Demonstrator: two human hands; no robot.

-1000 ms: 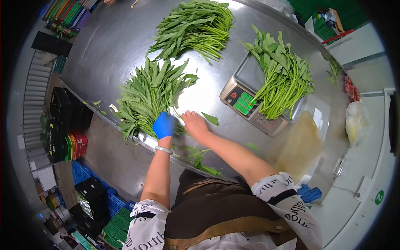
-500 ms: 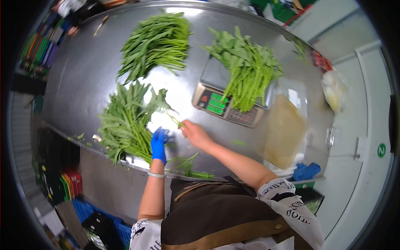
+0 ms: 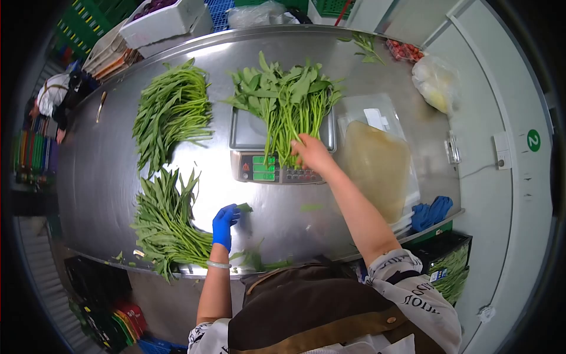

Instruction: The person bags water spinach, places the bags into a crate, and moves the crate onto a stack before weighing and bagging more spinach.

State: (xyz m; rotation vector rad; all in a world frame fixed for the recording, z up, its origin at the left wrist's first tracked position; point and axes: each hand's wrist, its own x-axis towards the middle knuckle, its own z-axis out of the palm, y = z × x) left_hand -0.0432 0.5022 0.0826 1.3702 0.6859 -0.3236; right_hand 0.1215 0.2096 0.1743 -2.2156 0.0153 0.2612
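Observation:
A bunch of leafy water spinach (image 3: 292, 112) lies across the pan of a digital scale (image 3: 253, 168), stems toward me. My right hand (image 3: 311, 154), bare, is at the lower stems with its fingers curled on a stalk. My left hand (image 3: 224, 224), in a blue glove, is closed above the steel table (image 3: 283, 212), with a small piece of green leaf (image 3: 243, 207) at its fingertips. Beside and under the left wrist spreads a loose pile of water spinach (image 3: 168, 221). A further water spinach bunch (image 3: 174, 112) lies farther back on the left.
A tan board (image 3: 377, 171) rests on the right, with a crumpled blue glove (image 3: 432, 212) near it. Behind stand a plastic bag (image 3: 435, 82) and a pack of red fruit (image 3: 405, 51). Leaf scraps (image 3: 259, 259) lie at the near edge. A white foam box (image 3: 162, 23) stands beyond the far edge.
My right hand has moved from beside the left hand, where it held a stalk, up and right to the bunch on the scale. The left hand stays near the pile. The view has shifted.

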